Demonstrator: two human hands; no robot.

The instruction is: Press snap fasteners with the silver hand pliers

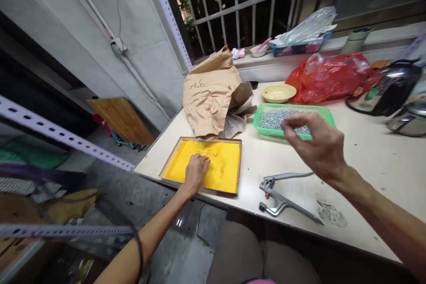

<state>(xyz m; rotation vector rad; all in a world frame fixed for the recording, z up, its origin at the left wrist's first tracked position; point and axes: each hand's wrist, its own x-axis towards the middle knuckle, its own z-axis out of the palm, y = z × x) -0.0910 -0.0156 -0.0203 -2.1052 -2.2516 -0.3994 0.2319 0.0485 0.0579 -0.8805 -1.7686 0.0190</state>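
Observation:
My left hand (195, 171) rests on a flat yellow sheet or bag (222, 171) with dark lettering, lying in a shallow cardboard tray (240, 151). Its fingers are curled, and whatever they may hold is hidden. My right hand (316, 140) is raised, thumb and forefinger pinched together; a tiny dark thing seems to show at the tips, too small to name. Behind that hand stands a green plastic tray (258, 124) filled with small silvery metal pieces (274, 118). Spring-handled metal pliers (282, 199) lie splayed on the table, untouched, between the two trays and the front edge.
On the white table (376, 186) a crumpled brown paper bag (209, 97) stands behind the cardboard tray. A yellow oval dish (278, 93), red plastic bag (328, 77) and kettle (386, 86) are at the back. A perforated metal shelf rail (66, 135) crosses the left side.

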